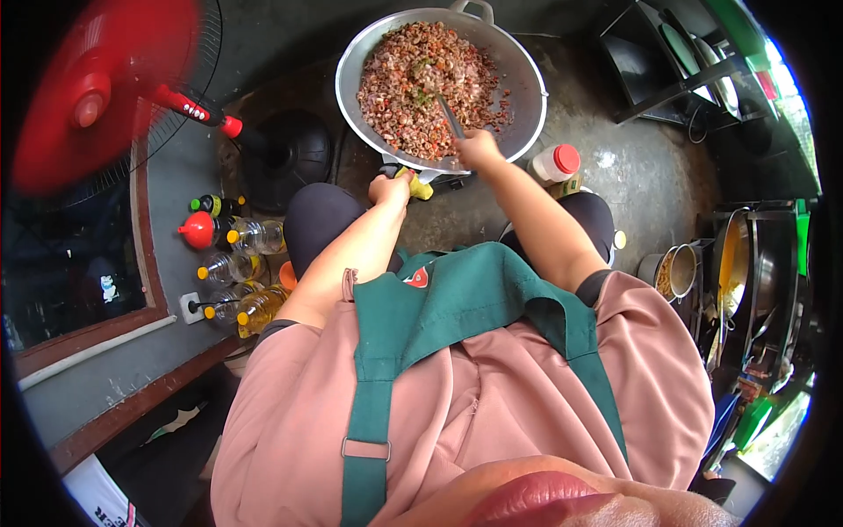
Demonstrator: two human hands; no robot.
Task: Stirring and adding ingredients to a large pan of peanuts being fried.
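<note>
A large round aluminium wok (523, 92) stands low in front of me, filled mostly to its left and middle with chopped food (402, 99) in small pinkish-brown pieces, with red bits and some green. My right hand (479, 149) grips the handle of a metal cooking utensil (450, 116) over the wok's near side; its far end is buried in the food. My left hand (390, 190) is closed on a yellow and dark cloth (419, 186) at the near handle of the wok.
A red standing fan (89, 99) is at the upper left. Below it are several oil bottles (257, 236) and a red funnel (197, 230). A red-lidded jar (554, 163) stands right of the wok. Racks with pans (733, 263) line the right side.
</note>
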